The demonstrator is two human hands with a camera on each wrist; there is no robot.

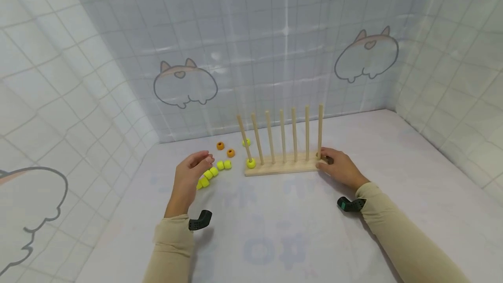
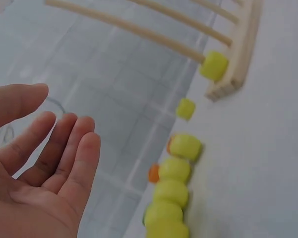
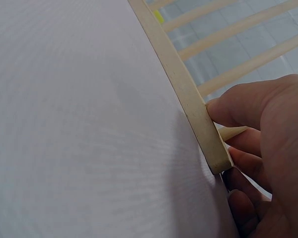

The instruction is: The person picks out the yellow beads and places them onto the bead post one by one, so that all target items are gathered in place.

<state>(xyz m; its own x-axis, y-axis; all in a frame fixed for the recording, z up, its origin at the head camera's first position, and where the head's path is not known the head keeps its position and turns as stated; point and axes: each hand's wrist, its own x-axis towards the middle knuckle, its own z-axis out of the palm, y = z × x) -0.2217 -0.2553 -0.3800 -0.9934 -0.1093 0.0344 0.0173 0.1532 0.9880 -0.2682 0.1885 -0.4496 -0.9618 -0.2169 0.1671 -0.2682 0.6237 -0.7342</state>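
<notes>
A wooden peg rack [image 1: 283,169] with a row of several upright rods stands on the table. One yellow bead [image 1: 251,163] sits at the bottom of its leftmost rod. My right hand [image 1: 341,167] grips the rack's right end, its thumb [image 3: 233,105] against the base and the other fingers around the end and behind. To the left of the rack, my left hand [image 1: 189,178] hovers over the loose yellow beads [image 1: 214,171]. Its fingers [image 2: 84,161] are relaxed and apart from the thumb, with nothing between them.
Two orange beads [image 1: 231,153] lie beyond the yellow row, and a single yellow bead [image 1: 246,142] lies behind the leftmost rod. A pale cloth covers the table [image 1: 275,217]. Curtain-like walls [image 1: 267,43] with a grid print rise at the back and sides.
</notes>
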